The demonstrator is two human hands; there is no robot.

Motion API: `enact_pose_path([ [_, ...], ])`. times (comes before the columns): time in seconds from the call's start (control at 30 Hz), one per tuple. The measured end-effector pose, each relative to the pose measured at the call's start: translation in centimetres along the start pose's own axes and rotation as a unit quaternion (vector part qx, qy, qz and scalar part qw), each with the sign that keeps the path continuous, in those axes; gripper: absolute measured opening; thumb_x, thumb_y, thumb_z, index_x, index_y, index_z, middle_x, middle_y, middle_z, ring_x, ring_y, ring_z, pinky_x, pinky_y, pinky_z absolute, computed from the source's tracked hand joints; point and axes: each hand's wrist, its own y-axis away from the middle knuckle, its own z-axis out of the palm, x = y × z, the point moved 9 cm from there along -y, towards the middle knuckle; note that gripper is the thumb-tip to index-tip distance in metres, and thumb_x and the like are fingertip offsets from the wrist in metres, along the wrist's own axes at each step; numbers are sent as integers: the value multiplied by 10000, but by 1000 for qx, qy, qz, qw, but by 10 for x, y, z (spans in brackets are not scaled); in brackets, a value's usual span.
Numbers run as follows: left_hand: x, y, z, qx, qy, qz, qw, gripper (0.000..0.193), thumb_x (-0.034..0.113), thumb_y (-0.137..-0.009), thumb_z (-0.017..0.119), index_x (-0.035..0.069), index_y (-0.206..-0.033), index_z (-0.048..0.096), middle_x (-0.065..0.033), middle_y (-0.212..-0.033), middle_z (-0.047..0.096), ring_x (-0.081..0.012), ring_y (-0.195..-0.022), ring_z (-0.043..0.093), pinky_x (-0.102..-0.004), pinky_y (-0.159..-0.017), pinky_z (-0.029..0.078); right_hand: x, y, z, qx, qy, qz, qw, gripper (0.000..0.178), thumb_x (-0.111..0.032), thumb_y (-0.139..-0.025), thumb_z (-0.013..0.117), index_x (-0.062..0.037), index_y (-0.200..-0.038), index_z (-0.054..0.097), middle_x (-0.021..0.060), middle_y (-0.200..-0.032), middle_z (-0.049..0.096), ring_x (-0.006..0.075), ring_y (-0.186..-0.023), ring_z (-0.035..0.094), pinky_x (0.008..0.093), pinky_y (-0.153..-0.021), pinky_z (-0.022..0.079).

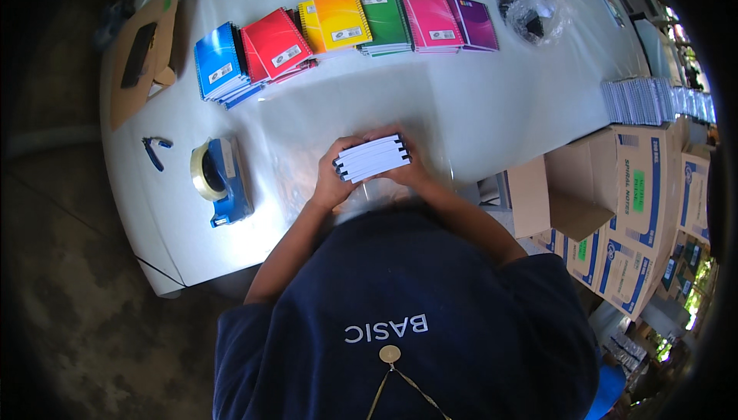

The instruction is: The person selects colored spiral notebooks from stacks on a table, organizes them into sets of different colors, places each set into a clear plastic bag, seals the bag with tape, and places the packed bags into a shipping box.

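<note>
A small stack of spiral notebooks (pixel 373 159) is held edge-up between my two hands, white page edges showing and dark binding at the ends. My left hand (pixel 333 176) grips its left end, and my right hand (pixel 416 168) has hold of the right end. Some of the fingers are hidden behind the stack. Beneath them, a clear plastic sheet (pixel 296 132) lies on the white table. Across the far side stand piles of spiral notebooks: blue (pixel 221 59), red (pixel 277 42), yellow (pixel 335 19), green (pixel 383 20), pink (pixel 432 20) and purple (pixel 473 23).
A blue tape dispenser (pixel 231 182) and blue-handled cutters (pixel 156 152) lie on the left. Cardboard with a dark object (pixel 165 39) rests at the far left. An open carton (pixel 580 182) and more boxes stand to the right. Crumpled plastic (pixel 534 16) sits at the back right.
</note>
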Motion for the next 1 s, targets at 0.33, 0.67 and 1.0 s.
enact_pose_path([
  [0.33, 3, 0, 0, -49, -28, -64, 996, 512, 130, -737, 778, -13, -1162, 532, -101, -1062, 639, -177, -984, 606, -316, -870, 484, 3, 2, -5, 34, 12, 35, 999, 641, -194, -559, 901, -43, -1084, 565, 64, -992, 643, 156, -903, 622, 295, -806, 493],
  [0.67, 107, -105, -71, 180, -443, 130, 869, 370, 250, -888, 570, -20, -1135, 517, -257, -936, 619, -402, -929, 605, -432, -828, 469, -19, -20, -17, 59, -371, 303, 876, 470, -197, -837, 652, -18, -1235, 477, 108, -1115, 606, 203, -991, 617, 340, -838, 504],
  [1.0, 109, -73, -95, 308, 36, -14, 951, 216, 190, -889, 614, -23, -880, 576, -89, -686, 598, -220, -627, 586, -319, -597, 481, 4, -5, -31, 150, -438, 275, 843, 457, -172, -823, 680, -55, -1218, 482, 74, -1081, 601, 179, -986, 608, 343, -824, 509],
])
